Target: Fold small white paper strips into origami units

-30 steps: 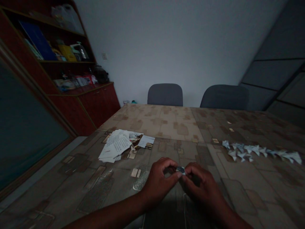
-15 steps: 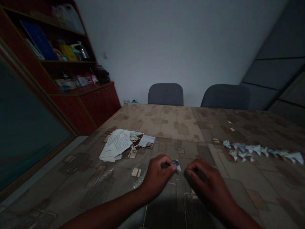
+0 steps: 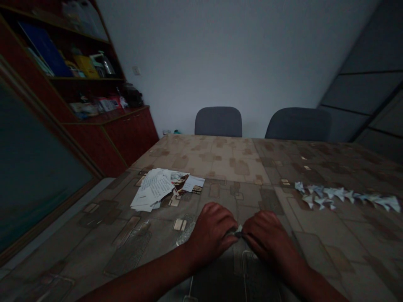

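The left hand (image 3: pixel 212 235) and right hand (image 3: pixel 267 237) curl nearly shut, both pinching a small folded paper (image 3: pixel 239 229) between them, its long axis hidden; a row of folded paper shapes (image 3: pixel 343 195) lies at two o'clock, loose printed sheets (image 3: pixel 153 189) at eleven

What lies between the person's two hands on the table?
In the head view, a small folded paper sits between the left hand and the right hand, held by both and mostly hidden by their fingers.
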{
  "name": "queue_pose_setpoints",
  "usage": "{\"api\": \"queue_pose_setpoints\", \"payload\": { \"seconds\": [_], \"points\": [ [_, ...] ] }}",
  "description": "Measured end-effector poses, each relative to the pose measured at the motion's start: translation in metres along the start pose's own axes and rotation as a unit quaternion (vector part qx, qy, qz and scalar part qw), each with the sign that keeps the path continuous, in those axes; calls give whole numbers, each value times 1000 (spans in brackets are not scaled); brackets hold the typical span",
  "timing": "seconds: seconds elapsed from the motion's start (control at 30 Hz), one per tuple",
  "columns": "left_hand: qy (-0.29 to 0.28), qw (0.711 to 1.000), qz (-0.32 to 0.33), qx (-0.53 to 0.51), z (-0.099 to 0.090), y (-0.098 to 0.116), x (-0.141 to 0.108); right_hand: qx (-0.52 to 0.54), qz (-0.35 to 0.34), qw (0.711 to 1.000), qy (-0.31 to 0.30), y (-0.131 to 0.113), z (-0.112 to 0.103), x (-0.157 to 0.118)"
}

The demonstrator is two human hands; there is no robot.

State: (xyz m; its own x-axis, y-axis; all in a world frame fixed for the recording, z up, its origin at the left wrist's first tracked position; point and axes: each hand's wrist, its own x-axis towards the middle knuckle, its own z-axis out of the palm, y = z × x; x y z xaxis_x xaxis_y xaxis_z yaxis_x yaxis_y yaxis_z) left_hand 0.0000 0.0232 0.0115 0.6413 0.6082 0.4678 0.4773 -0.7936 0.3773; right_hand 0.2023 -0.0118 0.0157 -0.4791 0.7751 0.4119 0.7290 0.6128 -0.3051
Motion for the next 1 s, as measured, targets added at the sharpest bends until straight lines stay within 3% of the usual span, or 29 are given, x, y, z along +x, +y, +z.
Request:
{"api": "queue_pose_setpoints", "payload": {
  "seconds": [0.13, 0.3, 0.5, 0.7, 1.0],
  "points": [
    [-35, 999, 12, 4, 6, 1, 0, 14, 1, 1000, -13, 2, 1, -3],
    [-41, 999, 14, 12, 10, 2, 1, 33, 22, 998, -53, 4, 0, -5],
    [-50, 999, 8, -1, 11, 3, 2, 55, 30, 997, -46, 9, 2, -5],
    [-63, 995, -65, -50, 9, 7, 4, 50, 72, 995, -44, 8, 3, -5],
    [-27, 986, -139, -88, 15, 6, 5, 15, 125, 992, -22, 3, 11, -3]
  ]
}}
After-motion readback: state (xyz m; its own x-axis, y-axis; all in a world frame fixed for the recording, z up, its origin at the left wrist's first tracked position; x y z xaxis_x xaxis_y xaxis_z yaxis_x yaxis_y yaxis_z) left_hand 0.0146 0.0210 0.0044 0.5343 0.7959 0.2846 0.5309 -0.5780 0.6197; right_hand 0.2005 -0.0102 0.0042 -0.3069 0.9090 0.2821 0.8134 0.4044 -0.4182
